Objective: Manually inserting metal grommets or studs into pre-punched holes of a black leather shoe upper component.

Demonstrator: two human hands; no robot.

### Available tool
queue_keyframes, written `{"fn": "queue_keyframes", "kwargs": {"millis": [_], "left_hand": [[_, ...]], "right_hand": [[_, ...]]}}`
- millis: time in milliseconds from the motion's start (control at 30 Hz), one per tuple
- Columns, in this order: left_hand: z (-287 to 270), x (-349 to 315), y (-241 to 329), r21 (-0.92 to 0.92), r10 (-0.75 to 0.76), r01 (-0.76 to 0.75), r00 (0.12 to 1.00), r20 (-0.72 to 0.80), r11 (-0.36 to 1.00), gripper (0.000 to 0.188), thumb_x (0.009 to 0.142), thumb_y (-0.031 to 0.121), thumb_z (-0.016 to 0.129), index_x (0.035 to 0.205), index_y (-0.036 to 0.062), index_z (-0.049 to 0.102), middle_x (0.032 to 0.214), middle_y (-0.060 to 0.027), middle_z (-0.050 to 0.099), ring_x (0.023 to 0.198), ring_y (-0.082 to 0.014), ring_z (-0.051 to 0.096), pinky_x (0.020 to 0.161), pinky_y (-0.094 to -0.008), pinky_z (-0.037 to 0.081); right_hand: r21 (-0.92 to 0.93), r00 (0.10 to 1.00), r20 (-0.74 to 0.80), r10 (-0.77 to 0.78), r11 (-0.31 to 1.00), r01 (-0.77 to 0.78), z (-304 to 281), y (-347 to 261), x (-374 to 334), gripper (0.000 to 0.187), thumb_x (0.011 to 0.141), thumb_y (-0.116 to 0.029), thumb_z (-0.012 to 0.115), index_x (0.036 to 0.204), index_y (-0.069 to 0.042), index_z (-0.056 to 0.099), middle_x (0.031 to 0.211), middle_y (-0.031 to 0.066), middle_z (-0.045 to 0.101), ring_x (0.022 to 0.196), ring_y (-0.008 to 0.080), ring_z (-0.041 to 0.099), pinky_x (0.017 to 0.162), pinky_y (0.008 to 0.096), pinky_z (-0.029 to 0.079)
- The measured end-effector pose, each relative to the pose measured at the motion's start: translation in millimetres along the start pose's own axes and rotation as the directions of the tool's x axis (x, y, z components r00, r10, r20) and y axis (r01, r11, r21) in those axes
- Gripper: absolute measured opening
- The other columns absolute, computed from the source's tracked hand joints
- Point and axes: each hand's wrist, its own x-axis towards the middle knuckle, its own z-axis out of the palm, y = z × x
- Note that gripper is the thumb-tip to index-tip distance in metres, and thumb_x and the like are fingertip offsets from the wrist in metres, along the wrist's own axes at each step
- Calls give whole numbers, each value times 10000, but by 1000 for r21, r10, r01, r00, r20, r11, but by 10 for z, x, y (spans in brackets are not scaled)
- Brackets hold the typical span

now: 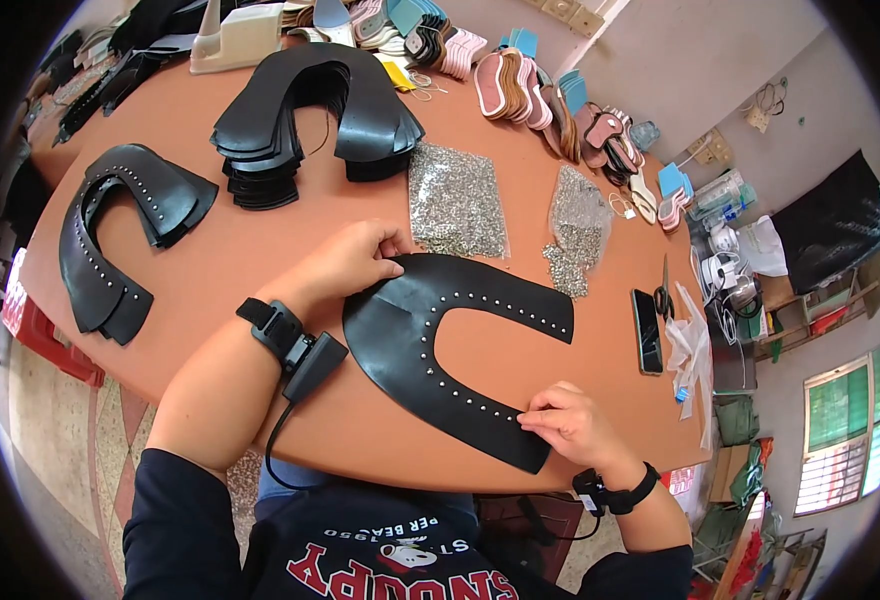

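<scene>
A U-shaped black leather-like piece [390, 325] lies on the table before me, its open end toward the right. Silver studs line its inner edge. My left hand [368, 258] grips its far left edge, the thumb on top and the fingers curled. Over the near arm of the U, my right hand [572, 428] is closed in a pinch, fingertips touching the surface where the stud row ends. Whatever is between those fingertips is hidden. Just beyond the piece are a clear bag of silver studs [457, 200] and a second opened bag [582, 215] with loose studs [566, 272] spilling out.
Studded U-shaped pieces [78, 245] lie at the left of the brown table [290, 415]; a thick stack of plain ones [315, 75] stands behind. Shoe-sole-shaped parts [505, 85] line the back. A phone [647, 332], scissors [664, 298] and crumpled plastic [692, 350] lie at right.
</scene>
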Motion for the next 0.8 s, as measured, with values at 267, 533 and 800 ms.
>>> {"fn": "queue_keyframes", "kwargs": {"millis": [267, 533, 800], "left_hand": [[-2, -4, -22, -2, 15, -15, 1000, -14, 1000, 200, 720, 60, 685, 891, 6, 598, 730, -26, 550, 649, -120, 517, 577, -264, 438], [-20, -5, 33, 39, 24, -23, 1000, -15, 999, 199, 717, 80, 687, 883, 11, 601, 733, -42, 562, 649, -140, 532, 575, -285, 444], [-10, -10, 5, -13, 23, -24, 999, -35, 1000, 228, 694, 62, 686, 908, 21, 623, 764, -93, 608, 709, -213, 590, 636, -323, 480]], "right_hand": [[124, 943, 182, 279, 945, -303, -100, 11, 217, 111, 669, -76, 723, 705, -31, 628, 752, 68, 580, 715, 224, 558, 615, 324, 447], [22, 791, 509, 340, 914, -406, -178, 112, 474, 169, 630, -129, 756, 673, -36, 622, 663, 84, 584, 623, 225, 574, 563, 329, 444], [-143, 725, 571, 387, 916, -376, -197, 95, 574, 167, 643, -171, 746, 712, -47, 657, 690, 86, 633, 647, 225, 609, 565, 337, 456]]}}
